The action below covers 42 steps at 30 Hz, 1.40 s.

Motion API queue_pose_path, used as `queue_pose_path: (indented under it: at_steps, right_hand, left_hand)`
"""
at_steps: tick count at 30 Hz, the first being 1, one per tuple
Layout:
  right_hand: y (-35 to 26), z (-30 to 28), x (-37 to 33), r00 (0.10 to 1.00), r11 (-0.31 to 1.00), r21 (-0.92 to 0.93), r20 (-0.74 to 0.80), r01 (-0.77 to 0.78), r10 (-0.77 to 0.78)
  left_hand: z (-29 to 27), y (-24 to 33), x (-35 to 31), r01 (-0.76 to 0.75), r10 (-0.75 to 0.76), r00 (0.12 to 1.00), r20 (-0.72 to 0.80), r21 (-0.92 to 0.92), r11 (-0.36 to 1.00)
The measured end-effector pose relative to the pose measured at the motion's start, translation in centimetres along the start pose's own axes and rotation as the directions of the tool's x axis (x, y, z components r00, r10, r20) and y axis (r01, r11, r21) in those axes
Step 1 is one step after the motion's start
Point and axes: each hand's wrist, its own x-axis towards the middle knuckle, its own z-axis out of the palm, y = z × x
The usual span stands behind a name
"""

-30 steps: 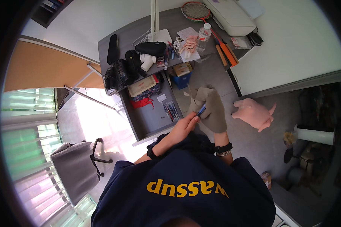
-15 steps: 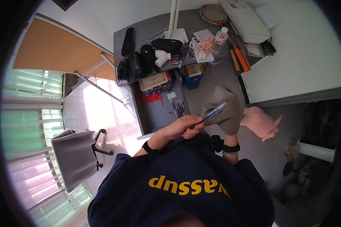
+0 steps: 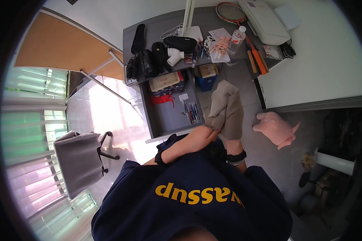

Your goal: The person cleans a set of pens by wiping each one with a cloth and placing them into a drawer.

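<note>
A grey surface (image 3: 159,27) spans the upper middle, and a grey-covered swivel chair (image 3: 78,160) stands on the floor left of it. Under the surface's near edge, toward its left corner, a drawer (image 3: 165,119) is pulled out. A white printer (image 3: 265,22) sits at the right end, with a racket (image 3: 231,14) beside it by the far edge. A pink plush toy (image 3: 275,128) lies on the floor to the right, and a blue bin (image 3: 206,83) stands below the near edge. The taupe cloth (image 3: 229,108) is held up in front of the surface, just right of the drawer's front right corner, bunched and folded over. It covers the right hand down to the banded right wrist (image 3: 234,145), so I cannot tell how that grip stands. The left hand (image 3: 205,134) touches the cloth's lower left edge, its fingertips hidden by the folds; whether its grip is closed I cannot tell. A clear bottle (image 3: 236,42) stands left of the printer. Slim pens (image 3: 192,111) lie along the drawer's right side.
</note>
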Motion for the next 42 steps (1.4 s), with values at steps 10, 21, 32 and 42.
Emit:
queue_pose_path:
  at_steps: [10,21,32,42]
  right_hand:
    - [-0.9,-1.6,-0.4,0.998,0.996,0.092,-0.066,0.001,0.005]
    - [-1.7,-2.3,0.2,0.993,1.000,-0.021,-0.114,0.004,-0.006]
    - [-3.4,-0.9,-1.2,0.998,0.871,-0.489,-0.021,0.046,-0.064]
    - [-2.6,0.3,-3.3,0.980,0.357,-0.918,0.199,0.175,0.031]
  left_hand:
    - [-1.2,1.9,0.1,0.437,-0.231,0.881,0.413,-0.523,0.732]
    - [-0.3,2.6,-1.7,0.127,-0.106,0.991,-0.082,0.323,0.938]
    - [-1.3,2.2,-2.2,0.179,-0.204,0.977,-0.059,-0.293,0.939]
    - [-0.6,1.1,-1.9,0.114,-0.072,0.977,-0.203,0.202,0.973]
